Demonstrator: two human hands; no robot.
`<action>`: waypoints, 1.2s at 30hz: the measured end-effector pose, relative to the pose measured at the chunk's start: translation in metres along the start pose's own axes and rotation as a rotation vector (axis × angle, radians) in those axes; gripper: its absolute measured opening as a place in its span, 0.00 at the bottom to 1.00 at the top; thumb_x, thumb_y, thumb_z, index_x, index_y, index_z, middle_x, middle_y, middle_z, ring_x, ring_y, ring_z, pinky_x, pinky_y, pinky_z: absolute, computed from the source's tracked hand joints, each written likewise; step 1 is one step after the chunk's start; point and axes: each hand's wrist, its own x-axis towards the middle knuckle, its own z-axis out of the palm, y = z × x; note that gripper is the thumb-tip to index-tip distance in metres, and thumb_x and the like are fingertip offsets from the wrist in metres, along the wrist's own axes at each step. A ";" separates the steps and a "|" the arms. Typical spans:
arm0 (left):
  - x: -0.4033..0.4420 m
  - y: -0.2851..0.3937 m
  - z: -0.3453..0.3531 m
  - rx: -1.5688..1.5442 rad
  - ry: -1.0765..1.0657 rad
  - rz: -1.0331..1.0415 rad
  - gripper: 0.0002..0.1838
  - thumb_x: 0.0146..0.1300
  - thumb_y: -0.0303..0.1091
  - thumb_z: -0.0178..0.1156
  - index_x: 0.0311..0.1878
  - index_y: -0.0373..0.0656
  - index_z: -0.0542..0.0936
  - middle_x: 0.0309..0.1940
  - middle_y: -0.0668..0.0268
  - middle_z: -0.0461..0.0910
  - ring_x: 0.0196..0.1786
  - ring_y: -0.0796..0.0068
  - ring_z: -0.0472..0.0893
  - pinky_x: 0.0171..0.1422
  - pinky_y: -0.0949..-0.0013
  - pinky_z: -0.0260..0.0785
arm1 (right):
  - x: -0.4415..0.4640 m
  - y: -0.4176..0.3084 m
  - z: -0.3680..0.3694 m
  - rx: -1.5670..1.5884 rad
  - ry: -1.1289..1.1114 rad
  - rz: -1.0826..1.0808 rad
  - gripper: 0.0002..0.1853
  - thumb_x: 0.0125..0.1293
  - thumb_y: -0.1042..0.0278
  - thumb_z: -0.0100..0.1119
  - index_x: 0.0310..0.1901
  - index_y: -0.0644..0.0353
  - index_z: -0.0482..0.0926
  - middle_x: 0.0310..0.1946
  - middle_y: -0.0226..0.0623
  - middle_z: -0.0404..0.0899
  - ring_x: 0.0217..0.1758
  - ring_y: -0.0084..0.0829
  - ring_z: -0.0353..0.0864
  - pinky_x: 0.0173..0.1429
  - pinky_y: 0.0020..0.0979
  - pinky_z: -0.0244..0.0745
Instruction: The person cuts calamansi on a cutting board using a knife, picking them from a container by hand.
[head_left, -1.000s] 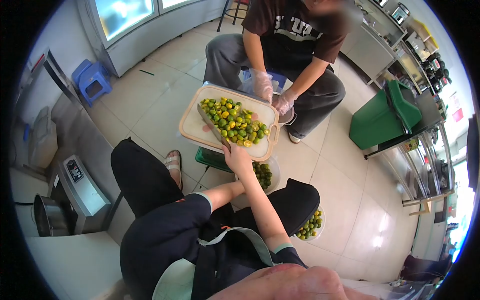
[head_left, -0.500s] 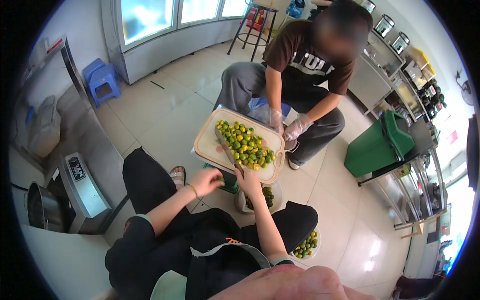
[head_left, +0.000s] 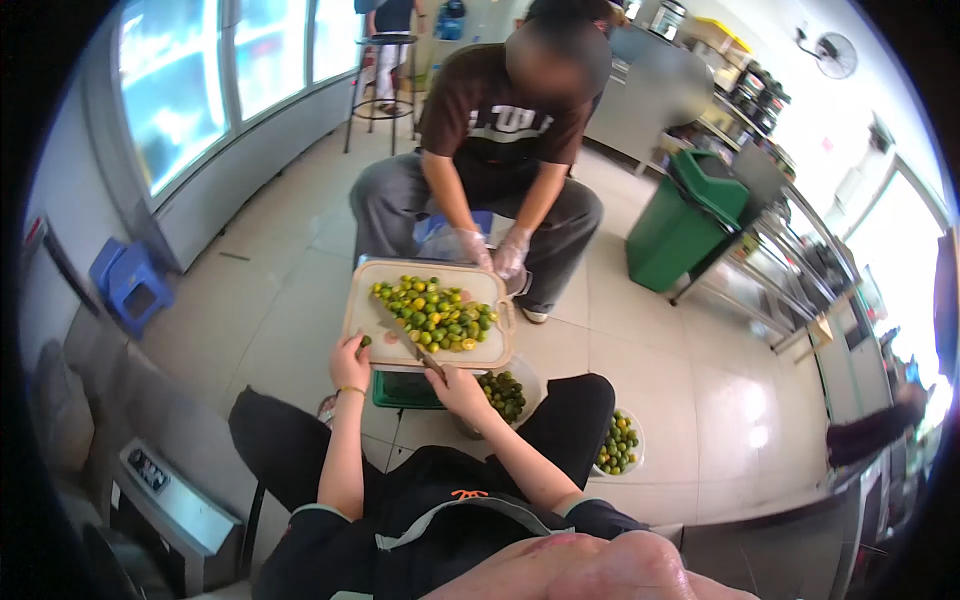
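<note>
A pale cutting board [head_left: 487, 352] with a tan rim bears a heap of green and yellow citrus fruits [head_left: 432, 312], some cut. My right hand [head_left: 457, 388] is closed round the handle of a knife [head_left: 402, 334], whose blade lies over the board beside the heap. At the board's lower left edge, my left hand [head_left: 350, 362] is closed on a small green fruit [head_left: 366, 341]. Below the board are a green container [head_left: 405, 390] and a bowl of dark green fruits [head_left: 503, 396]. Another bowl of fruits [head_left: 618, 443] stands by my right knee.
A person [head_left: 500, 130] in clear gloves sits opposite, hands just behind the board. A green bin [head_left: 687, 220] and metal shelving [head_left: 775, 265] stand right. Blue stools [head_left: 133, 285] and a scale [head_left: 180, 497] are at left. Another person stands by a tall stool [head_left: 388, 75].
My left hand has moved left to the board's lower left edge with the fruit. The view has tilted up and shifted right. My right hand still holds the knife.
</note>
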 end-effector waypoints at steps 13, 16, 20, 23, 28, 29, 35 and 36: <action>-0.014 -0.018 0.026 -0.124 0.095 -0.154 0.10 0.51 0.43 0.68 0.36 0.54 0.87 0.20 0.67 0.77 0.31 0.63 0.77 0.41 0.59 0.62 | -0.003 -0.002 0.012 0.028 -0.010 -0.094 0.19 0.70 0.55 0.51 0.36 0.68 0.77 0.26 0.54 0.78 0.33 0.51 0.79 0.40 0.40 0.72; -0.012 0.006 0.010 -0.121 0.073 -0.225 0.08 0.54 0.41 0.67 0.36 0.55 0.87 0.25 0.72 0.81 0.36 0.69 0.77 0.49 0.60 0.54 | -0.004 0.001 0.012 0.015 -0.041 -0.048 0.21 0.70 0.54 0.51 0.33 0.68 0.78 0.25 0.49 0.79 0.31 0.46 0.80 0.39 0.39 0.72; -0.013 0.003 0.015 -0.136 0.068 -0.237 0.07 0.55 0.41 0.67 0.37 0.57 0.87 0.30 0.77 0.83 0.40 0.73 0.76 0.51 0.60 0.48 | -0.004 -0.002 0.010 0.051 -0.074 -0.034 0.19 0.69 0.56 0.51 0.39 0.68 0.77 0.28 0.59 0.78 0.36 0.60 0.77 0.39 0.49 0.71; -0.011 0.007 0.009 -0.117 0.040 -0.247 0.08 0.56 0.42 0.65 0.38 0.57 0.87 0.32 0.73 0.84 0.40 0.70 0.77 0.51 0.58 0.53 | -0.005 -0.012 0.006 0.070 -0.110 0.003 0.19 0.69 0.56 0.51 0.37 0.68 0.77 0.28 0.59 0.78 0.36 0.59 0.77 0.39 0.49 0.71; -0.008 0.019 -0.002 -0.008 0.024 -0.251 0.10 0.58 0.43 0.61 0.39 0.54 0.87 0.35 0.66 0.84 0.37 0.65 0.80 0.51 0.53 0.58 | -0.005 -0.006 0.012 0.056 -0.117 -0.009 0.21 0.69 0.55 0.51 0.33 0.69 0.76 0.26 0.60 0.77 0.35 0.60 0.77 0.39 0.50 0.70; -0.009 0.013 0.003 -0.002 0.032 -0.253 0.08 0.56 0.42 0.63 0.37 0.57 0.87 0.34 0.71 0.84 0.39 0.67 0.78 0.51 0.54 0.55 | -0.005 -0.004 0.014 0.056 -0.119 -0.022 0.21 0.69 0.54 0.51 0.33 0.69 0.75 0.26 0.60 0.77 0.35 0.60 0.77 0.38 0.50 0.70; -0.006 0.025 -0.010 0.151 0.010 -0.273 0.07 0.55 0.42 0.62 0.35 0.60 0.87 0.37 0.74 0.85 0.47 0.67 0.75 0.54 0.47 0.52 | -0.006 -0.004 0.023 -0.002 -0.129 -0.008 0.20 0.71 0.56 0.49 0.31 0.67 0.76 0.24 0.54 0.77 0.31 0.53 0.78 0.38 0.42 0.72; -0.007 0.025 -0.009 0.140 0.026 -0.265 0.06 0.55 0.42 0.62 0.35 0.60 0.87 0.37 0.75 0.85 0.48 0.67 0.75 0.54 0.47 0.52 | -0.006 -0.005 0.023 -0.018 -0.132 -0.006 0.20 0.71 0.56 0.49 0.32 0.67 0.76 0.24 0.55 0.77 0.31 0.53 0.78 0.38 0.43 0.72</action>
